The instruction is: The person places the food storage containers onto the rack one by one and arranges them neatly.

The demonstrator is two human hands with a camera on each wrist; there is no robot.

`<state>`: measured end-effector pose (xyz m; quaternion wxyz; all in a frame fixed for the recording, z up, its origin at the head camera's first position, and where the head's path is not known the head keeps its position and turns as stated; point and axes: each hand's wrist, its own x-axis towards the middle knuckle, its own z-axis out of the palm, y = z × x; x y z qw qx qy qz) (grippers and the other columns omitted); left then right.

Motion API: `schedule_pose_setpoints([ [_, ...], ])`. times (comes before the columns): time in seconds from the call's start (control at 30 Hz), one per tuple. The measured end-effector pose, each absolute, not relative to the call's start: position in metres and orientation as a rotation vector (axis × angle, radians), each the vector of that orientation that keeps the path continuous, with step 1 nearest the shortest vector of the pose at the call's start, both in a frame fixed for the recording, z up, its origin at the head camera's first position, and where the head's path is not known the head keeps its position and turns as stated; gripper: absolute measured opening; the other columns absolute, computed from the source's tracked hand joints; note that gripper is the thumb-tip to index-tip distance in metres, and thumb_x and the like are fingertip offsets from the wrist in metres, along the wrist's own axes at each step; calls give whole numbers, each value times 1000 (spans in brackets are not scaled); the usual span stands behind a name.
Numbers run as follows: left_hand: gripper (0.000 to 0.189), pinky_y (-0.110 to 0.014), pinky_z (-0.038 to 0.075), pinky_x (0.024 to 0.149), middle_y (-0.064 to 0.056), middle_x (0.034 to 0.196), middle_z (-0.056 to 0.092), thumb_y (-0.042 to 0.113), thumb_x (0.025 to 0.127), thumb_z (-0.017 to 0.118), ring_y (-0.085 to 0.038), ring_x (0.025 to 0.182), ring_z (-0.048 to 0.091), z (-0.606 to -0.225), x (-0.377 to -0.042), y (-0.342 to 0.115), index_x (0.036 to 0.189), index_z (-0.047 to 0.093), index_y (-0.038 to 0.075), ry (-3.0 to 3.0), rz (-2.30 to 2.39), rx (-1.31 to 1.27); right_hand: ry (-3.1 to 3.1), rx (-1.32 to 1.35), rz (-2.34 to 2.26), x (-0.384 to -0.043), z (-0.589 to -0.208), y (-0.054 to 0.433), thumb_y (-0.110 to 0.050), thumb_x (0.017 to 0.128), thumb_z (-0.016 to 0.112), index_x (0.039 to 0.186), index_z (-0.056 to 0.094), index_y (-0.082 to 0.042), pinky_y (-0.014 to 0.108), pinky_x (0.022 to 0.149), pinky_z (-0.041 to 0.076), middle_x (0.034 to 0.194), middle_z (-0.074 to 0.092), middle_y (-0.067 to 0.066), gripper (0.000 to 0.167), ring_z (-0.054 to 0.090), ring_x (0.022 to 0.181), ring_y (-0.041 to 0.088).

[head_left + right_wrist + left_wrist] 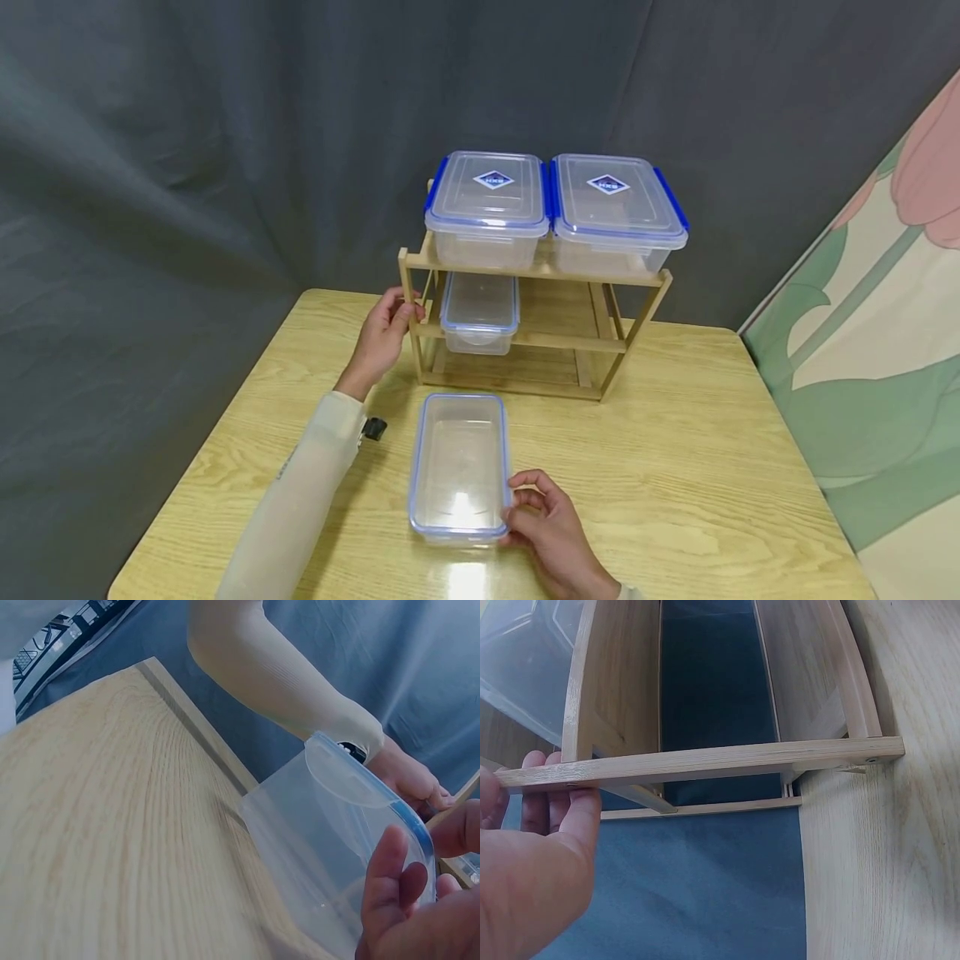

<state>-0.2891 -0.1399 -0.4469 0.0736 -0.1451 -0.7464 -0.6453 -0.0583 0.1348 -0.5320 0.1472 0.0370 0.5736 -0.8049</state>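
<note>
My left hand (386,333) grips the left front post of a wooden rack (536,340), thumb on one side and fingers on the other. In the left wrist view, that post (705,761) runs across from my fingers. A clear plastic food container (460,462) with a blue-edged rim is in front of the rack, its long side pointing away from me. My right hand (551,533) pinches its near right corner, and in the right wrist view the fingers (386,881) lie against the container's wall (300,832) and rim.
Two larger clear containers with blue clips, one on the left (491,196) and one on the right (618,204), stand on the rack's top. A smaller lidded container (480,312) sits on the middle shelf at left. A dark curtain (360,125) hangs behind the wooden table (675,467).
</note>
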Motion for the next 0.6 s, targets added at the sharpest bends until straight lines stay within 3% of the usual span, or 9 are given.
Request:
schedule_pose_setpoints([
  [0.17,35,-52,51,110,-29,118,64,19,115,43,-37,114,62,-446,-289,-141,139,53,-4,-2246,-1938,-429,1675,70,-2283,-57,-526,140,10,85,69,117,57,-8,29,68,62,97,54,2,38,63,73,8],
  [0.43,33,-47,53,107,-27,116,64,21,115,43,-35,112,62,-447,-289,-141,138,54,-1,-2248,-1919,-451,1742,-49,-2259,-54,-511,150,9,87,69,118,54,4,31,69,64,102,56,6,35,65,69,8],
  [0.6,36,-50,52,108,-27,117,64,20,115,43,-34,112,62,-446,-290,-141,140,52,-4,-2252,-1919,-448,1737,-105,-2264,-53,-504,156,9,89,68,117,59,0,29,69,64,105,56,6,31,66,73,7],
])
